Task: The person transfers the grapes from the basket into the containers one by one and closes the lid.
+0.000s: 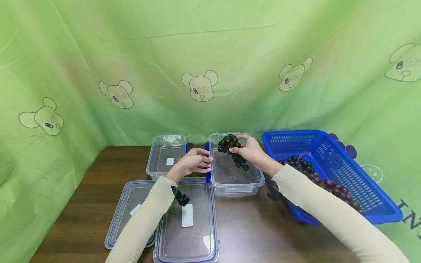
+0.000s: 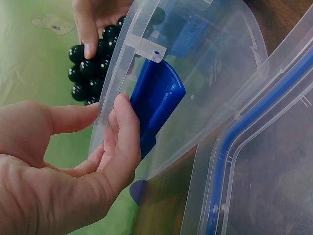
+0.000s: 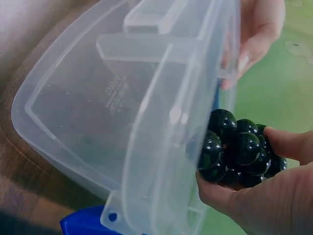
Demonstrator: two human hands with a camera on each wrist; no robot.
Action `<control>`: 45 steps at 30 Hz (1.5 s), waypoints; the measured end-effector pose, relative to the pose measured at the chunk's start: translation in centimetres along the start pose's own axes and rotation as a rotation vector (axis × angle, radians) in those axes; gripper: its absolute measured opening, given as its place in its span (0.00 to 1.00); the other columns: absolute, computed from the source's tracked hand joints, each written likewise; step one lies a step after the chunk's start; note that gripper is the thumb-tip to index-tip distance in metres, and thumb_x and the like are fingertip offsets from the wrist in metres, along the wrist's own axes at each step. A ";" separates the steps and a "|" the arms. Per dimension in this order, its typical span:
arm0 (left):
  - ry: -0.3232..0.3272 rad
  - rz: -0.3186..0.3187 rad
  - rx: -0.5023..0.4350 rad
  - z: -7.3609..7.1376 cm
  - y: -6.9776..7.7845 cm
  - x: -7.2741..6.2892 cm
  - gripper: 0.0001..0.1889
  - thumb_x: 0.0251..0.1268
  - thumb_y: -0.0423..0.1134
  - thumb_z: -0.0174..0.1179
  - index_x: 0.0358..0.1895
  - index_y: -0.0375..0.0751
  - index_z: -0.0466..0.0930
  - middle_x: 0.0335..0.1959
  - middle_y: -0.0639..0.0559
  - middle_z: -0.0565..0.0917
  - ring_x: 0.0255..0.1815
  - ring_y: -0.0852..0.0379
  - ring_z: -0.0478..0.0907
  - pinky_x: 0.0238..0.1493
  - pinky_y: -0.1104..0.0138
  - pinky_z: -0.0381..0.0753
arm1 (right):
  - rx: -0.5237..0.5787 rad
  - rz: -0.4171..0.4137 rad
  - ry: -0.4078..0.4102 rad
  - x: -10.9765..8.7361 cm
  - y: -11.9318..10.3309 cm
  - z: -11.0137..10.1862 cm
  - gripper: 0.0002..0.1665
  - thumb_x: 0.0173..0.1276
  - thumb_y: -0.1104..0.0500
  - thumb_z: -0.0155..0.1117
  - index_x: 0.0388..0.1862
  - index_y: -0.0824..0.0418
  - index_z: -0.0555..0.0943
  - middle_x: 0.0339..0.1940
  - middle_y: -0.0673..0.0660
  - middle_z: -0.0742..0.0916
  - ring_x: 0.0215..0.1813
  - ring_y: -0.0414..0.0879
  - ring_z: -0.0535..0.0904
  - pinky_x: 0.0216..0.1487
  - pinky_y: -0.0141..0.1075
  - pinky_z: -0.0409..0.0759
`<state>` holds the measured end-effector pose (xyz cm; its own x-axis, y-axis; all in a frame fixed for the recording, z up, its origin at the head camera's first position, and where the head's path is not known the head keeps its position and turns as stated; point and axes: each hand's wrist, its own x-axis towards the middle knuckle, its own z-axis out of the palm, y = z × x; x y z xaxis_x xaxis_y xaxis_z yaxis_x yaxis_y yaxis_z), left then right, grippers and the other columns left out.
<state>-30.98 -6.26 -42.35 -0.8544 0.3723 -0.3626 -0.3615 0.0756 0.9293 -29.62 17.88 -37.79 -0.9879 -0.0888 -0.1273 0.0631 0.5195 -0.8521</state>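
At clear plastic box (image 1: 236, 186), glossy grapes (image 3: 247, 148)

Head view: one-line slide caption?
Right hand holding a bunch of glossy black grapes at the mouth of a clear rectangular plastic container, left hand at its rim.

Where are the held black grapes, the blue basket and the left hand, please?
Black grapes (image 3: 245, 149): right wrist view, middle of the bunch.
Blue basket (image 1: 353, 176): head view, its right wall.
Left hand (image 1: 190, 162): head view, between wrist and fingers.
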 end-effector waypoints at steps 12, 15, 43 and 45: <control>0.011 0.006 0.016 0.0 -0.1 0.0 0.24 0.74 0.31 0.63 0.69 0.35 0.70 0.44 0.46 0.81 0.37 0.52 0.83 0.40 0.65 0.92 | -0.115 0.000 -0.106 0.1 0.4 1.3 0.42 0.72 0.56 0.71 0.79 0.64 0.65 0.76 0.75 0.73 0.76 0.69 0.72 0.70 0.61 0.79; 0.011 0.005 0.019 0.0 0.0 0.0 0.23 0.75 0.31 0.63 0.69 0.35 0.70 0.43 0.46 0.81 0.38 0.52 0.83 0.40 0.64 0.92 | -0.157 -0.006 -0.125 0.2 0.5 1.6 0.41 0.71 0.56 0.72 0.78 0.64 0.67 0.72 0.75 0.76 0.71 0.67 0.77 0.65 0.58 0.83; -0.002 0.004 0.002 0.0 -0.1 0.2 0.24 0.75 0.30 0.62 0.70 0.34 0.68 0.43 0.46 0.80 0.38 0.53 0.81 0.41 0.66 0.92 | -0.547 -0.215 -0.329 -1.1 0.7 2.7 0.34 0.57 0.55 0.84 0.58 0.70 0.83 0.46 0.61 0.92 0.49 0.51 0.88 0.55 0.46 0.89; -0.001 0.003 0.003 0.0 -0.1 0.2 0.25 0.75 0.30 0.62 0.70 0.34 0.68 0.44 0.46 0.80 0.38 0.53 0.81 0.41 0.66 0.92 | -0.547 -0.208 -0.349 -1.1 0.5 2.5 0.32 0.59 0.55 0.83 0.57 0.71 0.83 0.44 0.59 0.93 0.46 0.48 0.89 0.52 0.44 0.89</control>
<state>-31.11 -6.24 -42.49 -0.8551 0.3735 -0.3596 -0.3576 0.0773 0.9307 -28.13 16.10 -39.40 -0.8623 -0.4544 -0.2234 -0.2942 0.8088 -0.5093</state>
